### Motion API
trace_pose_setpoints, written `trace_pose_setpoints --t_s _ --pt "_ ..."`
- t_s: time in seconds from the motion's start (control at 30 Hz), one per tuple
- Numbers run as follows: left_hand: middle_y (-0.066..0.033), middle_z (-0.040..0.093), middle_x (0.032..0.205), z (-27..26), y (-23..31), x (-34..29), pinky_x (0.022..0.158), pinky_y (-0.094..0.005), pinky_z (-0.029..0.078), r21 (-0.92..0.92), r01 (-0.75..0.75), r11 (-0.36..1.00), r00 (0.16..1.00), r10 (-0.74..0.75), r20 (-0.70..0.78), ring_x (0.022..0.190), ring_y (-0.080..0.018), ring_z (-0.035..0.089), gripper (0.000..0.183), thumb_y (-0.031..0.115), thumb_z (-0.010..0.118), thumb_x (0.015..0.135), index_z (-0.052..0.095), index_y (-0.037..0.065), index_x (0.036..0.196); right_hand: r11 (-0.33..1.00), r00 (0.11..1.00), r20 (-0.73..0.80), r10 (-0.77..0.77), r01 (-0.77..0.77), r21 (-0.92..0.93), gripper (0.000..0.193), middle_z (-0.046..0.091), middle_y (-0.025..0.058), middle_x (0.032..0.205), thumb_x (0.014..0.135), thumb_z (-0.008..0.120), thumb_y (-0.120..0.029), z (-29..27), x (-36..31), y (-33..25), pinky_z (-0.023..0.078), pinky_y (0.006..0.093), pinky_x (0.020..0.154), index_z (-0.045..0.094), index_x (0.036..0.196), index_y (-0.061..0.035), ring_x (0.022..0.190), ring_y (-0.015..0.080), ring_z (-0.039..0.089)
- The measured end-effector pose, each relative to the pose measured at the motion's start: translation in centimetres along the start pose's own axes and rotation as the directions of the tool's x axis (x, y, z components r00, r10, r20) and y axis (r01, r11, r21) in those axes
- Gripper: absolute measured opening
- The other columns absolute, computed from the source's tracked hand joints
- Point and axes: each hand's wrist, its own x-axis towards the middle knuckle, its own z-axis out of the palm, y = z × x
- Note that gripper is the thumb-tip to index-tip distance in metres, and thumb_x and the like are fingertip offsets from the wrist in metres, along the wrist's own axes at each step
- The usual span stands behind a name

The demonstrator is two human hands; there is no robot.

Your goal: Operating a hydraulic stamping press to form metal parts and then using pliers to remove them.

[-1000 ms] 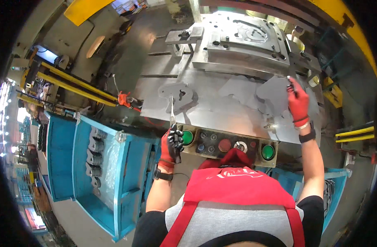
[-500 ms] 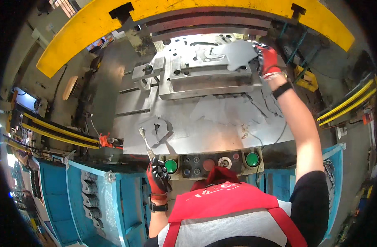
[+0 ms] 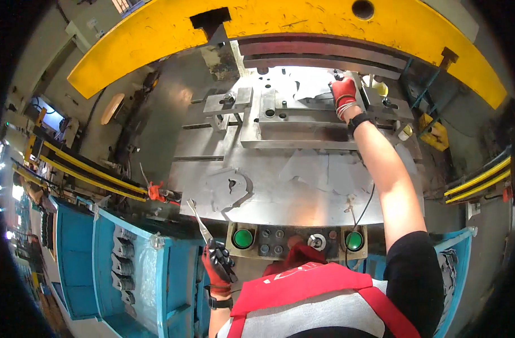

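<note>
And here's the right hand, gloved in red, the arm stretched far out over the worktop, its fingers right at the right edge of a flat grey blank! That blank lies on top of the big steel die, under a strong glare, and with the light so harsh I cannot tell whether the fingers pinch it or only touch it.

Down on the near left, the left hand has a firm grasp on a slim metal tool, its far end pointing up and away, near the worktop's front corner. Just beyond that tool, flat on the metal, sits a cut plate with a dark hole through it. Over toward the middle, more grey blanks overlap in front of the die, partly under the right forearm.

Closest to the body, a control panel shows a green button at each end. Overhead curves the yellow beam, and at the left stands a blue bin with stacked metal parts in it.
</note>
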Motion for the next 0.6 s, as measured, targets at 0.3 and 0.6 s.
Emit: trace_pose_setpoints --t_s 0.3,0.6 --pt "-0.0042 0.056 0.072 -3.9 -3.7 5.0 0.041 -0.0208 0.036 0.038 -0.119 0.992 0.966 0.124 -0.226 0.049 -0.0068 0.045 0.031 0.037 0.045 0.091 0.054 0.007 0.089 0.874 0.935 0.09 -0.343 0.282 0.394 0.03 0.058 0.0152 0.107 0.077 0.062 -0.014 -13.7 -13.0 1.3 0.039 0.0337 0.09 0.061 0.105 -0.0043 0.105 0.0279 0.052" --pt "-0.0072 0.059 0.083 -11.9 -12.5 11.6 0.058 -0.034 0.046 0.36 0.158 0.919 0.985 -0.12 -0.126 0.071 -0.0145 0.055 0.041 0.036 0.064 0.08 0.058 0.001 0.099 0.65 0.72 0.194 0.667 -0.689 0.322 0.036 0.055 0.0101 0.114 0.083 0.057 -0.015 -25.3 -39.0 29.5 0.039 0.0305 0.089 0.052 0.115 0.0016 0.102 0.0184 0.05"
